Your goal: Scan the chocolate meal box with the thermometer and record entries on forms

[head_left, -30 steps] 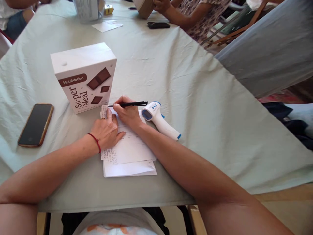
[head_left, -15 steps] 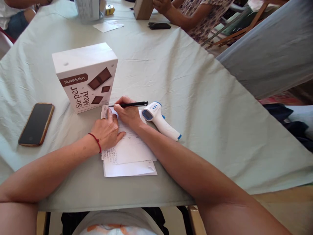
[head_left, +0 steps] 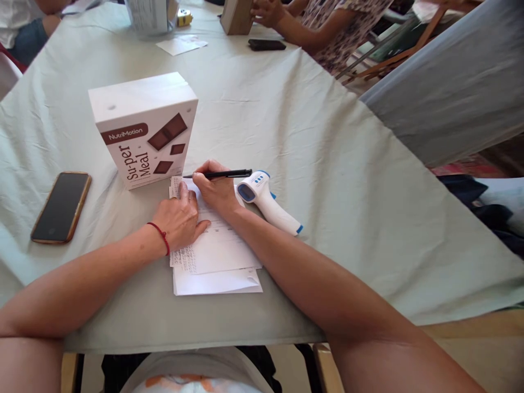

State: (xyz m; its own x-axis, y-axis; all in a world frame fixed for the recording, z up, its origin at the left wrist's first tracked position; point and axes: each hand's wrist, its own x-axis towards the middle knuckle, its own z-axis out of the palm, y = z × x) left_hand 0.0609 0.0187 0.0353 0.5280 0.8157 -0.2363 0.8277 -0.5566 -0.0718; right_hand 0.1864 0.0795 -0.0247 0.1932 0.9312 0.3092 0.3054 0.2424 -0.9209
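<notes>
My right hand grips a black pen, its tip at the top of a stack of papers. Flat on the left side of those sheets lies my left hand, fingers stretched out and thumb apart, with a red bracelet at the wrist. Small handwriting covers the left margin of the top sheet. A white infrared thermometer with blue trim rests just right of my right hand. Behind the papers a white NutriMotion box stands upright. My right hand hides part of the upper page.
To the left is a phone in a brown case. Farther back are a clear container, a yellow tape measure, a paper slip and a black phone-like object. Across the table, another person's hands are at a brown box.
The pen in my right hand has shifted slightly to the right. My left hand stays in place. Across the table, the other person's hands and the brown box have moved a little.
</notes>
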